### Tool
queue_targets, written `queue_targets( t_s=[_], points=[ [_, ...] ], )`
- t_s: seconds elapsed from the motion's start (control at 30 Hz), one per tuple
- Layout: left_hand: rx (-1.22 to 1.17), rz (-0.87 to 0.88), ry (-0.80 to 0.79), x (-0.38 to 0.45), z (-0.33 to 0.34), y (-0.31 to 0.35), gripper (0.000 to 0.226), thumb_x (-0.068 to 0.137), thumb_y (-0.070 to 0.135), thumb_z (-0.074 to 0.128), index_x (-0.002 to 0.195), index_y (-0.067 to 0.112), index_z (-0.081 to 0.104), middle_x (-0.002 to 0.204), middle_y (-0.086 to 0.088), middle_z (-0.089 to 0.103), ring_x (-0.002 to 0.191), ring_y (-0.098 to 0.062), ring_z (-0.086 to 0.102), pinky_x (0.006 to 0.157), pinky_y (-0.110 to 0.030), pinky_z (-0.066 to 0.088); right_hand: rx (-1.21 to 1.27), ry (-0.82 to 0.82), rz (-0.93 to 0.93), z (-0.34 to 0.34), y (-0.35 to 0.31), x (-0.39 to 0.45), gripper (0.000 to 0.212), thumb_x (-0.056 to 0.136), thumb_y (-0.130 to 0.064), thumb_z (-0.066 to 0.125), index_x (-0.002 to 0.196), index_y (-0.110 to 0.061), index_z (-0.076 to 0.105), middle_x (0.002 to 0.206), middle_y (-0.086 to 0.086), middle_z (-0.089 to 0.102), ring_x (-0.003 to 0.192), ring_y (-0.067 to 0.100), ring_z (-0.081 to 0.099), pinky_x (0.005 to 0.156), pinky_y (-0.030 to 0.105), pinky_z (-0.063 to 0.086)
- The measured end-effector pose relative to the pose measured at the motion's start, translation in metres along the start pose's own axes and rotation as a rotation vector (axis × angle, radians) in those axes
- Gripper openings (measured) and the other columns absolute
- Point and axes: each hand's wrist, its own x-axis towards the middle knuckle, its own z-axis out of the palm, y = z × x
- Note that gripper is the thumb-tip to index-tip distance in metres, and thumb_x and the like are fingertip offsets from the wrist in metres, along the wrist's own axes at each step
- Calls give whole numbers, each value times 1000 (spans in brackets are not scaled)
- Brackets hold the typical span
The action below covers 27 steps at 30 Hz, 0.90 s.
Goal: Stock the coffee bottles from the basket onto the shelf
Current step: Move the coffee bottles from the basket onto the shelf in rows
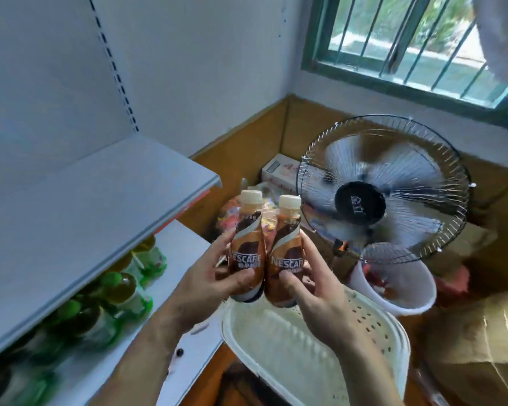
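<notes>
Fingers (217, 260) of the left hand (214, 288) are wrapped tight round the lower body of the left coffee bottle (248, 247); thumb lies across its front below the label; the right hand (317, 291) is clamped the same way on the right coffee bottle (285, 253), thumb in front, other fingers behind; both bottles upright, slightly tilted, cream caps up, sides touching each other; they hang in the air just above the far rim of the white basket (364, 332), which sits at 6 o'clock from them and looks bare inside where visible; the grey upper shelf (100, 200) runs off at 9 o'clock, its board bare; the lower shelf (185, 238) under it at 8 o'clock carries green-capped bottles (121, 288), blurred; a standing fan (381, 191) faces the room at 2 o'clock, close behind the right bottle; a white bucket (405, 288) sits below the fan at 3 o'clock; a barred window (405, 39) up at 1 o'clock; a cardboard box (481, 347) at 4 o'clock.
</notes>
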Motion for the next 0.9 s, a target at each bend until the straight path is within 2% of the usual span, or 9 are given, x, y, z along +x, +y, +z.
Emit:
queue_targets(
  t_s=[0.13, 0.23, 0.3, 0.4, 0.5, 0.6, 0.77, 0.83, 0.9],
  points=[
    [81, 61, 118, -33, -44, 15, 70, 88, 42, 87, 144, 64, 51, 138, 22, 68, 127, -6, 67, 99, -30, 60, 44, -91, -96, 39, -36, 6, 75, 92, -40, 70, 155, -67, 40, 147, -9, 68, 130, 15, 68, 106, 50, 60],
    [103, 91, 239, -65, -80, 24, 72, 85, 42, 84, 148, 55, 52, 137, 18, 71, 131, -6, 63, 104, -34, 58, 60, -171, -153, 73, -62, 7, 74, 90, -47, 72, 148, -79, 38, 145, -9, 68, 126, 14, 70, 102, 49, 63],
    [129, 104, 308, -89, -103, 29, 70, 90, 35, 86, 148, 55, 51, 134, 17, 72, 128, -5, 66, 104, -35, 59, 75, -242, -178, 95, -82, 3, 74, 93, -41, 73, 143, -83, 38, 140, -10, 71, 121, 13, 74, 98, 47, 65],
    [172, 130, 408, -124, -134, 32, 69, 93, 24, 85, 142, 60, 52, 127, 19, 75, 120, -3, 70, 98, -29, 60, 49, -334, -218, 132, -105, -1, 75, 97, -32, 68, 150, -76, 38, 136, -12, 73, 121, 13, 74, 100, 45, 64],
    [186, 127, 527, -166, -165, 30, 70, 90, 28, 87, 141, 62, 53, 126, 20, 75, 120, -5, 70, 100, -36, 60, 25, -430, -277, 174, -128, -13, 73, 100, -30, 67, 161, -56, 37, 136, -14, 73, 122, 8, 72, 101, 39, 63],
    [211, 128, 642, -203, -192, 27, 76, 90, 22, 88, 139, 67, 51, 124, 23, 74, 117, -4, 71, 102, -39, 61, 0, -512, -361, 209, -150, -26, 71, 105, -14, 69, 151, -61, 40, 123, -23, 76, 111, 5, 75, 90, 30, 65],
    [283, 142, 808, -254, -224, 26, 85, 89, 17, 88, 121, 84, 47, 120, 29, 73, 117, -6, 71, 104, -33, 57, 5, -624, -406, 264, -175, -38, 73, 104, -11, 69, 150, -62, 43, 125, -21, 77, 113, 9, 75, 99, 44, 63],
    [298, 130, 870, -267, -233, 24, 83, 88, 19, 89, 126, 80, 47, 121, 29, 73, 118, -7, 71, 106, -39, 57, 19, -673, -411, 283, -179, -39, 73, 104, -10, 68, 157, -53, 42, 128, -16, 76, 116, 12, 74, 103, 48, 61],
    [304, 121, 919, -275, -241, 22, 81, 89, 18, 88, 136, 70, 47, 123, 30, 72, 119, -4, 70, 108, -41, 56, 23, -702, -415, 301, -183, -39, 74, 104, -9, 67, 159, -51, 40, 129, -18, 76, 118, 10, 73, 105, 45, 60]
  ],
)
